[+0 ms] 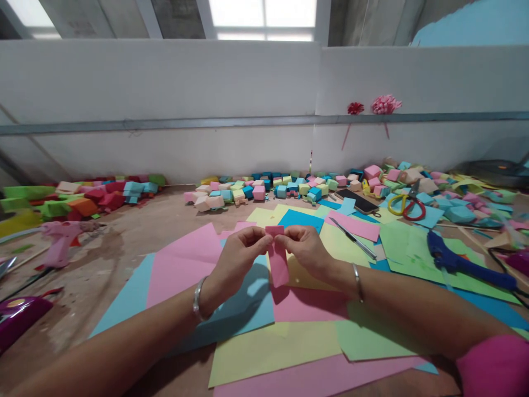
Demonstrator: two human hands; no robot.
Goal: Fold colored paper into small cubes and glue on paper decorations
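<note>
A narrow pink paper strip [278, 259] hangs upright between my two hands above the table's middle. My left hand [239, 256] pinches its upper left edge with fingers closed. My right hand [305, 251] pinches the upper right edge the same way. Both wrists wear silver bangles. Under my hands lie loose sheets of coloured paper [264, 331] in pink, blue, yellow and green.
Several small folded paper cubes [264, 190] line the back wall. Scissors [407, 207] and a phone [357, 201] lie at right, with a blue glue gun [458, 262] nearer. A pen [353, 238] rests on the sheets. A pink glue gun [61, 240] sits at left.
</note>
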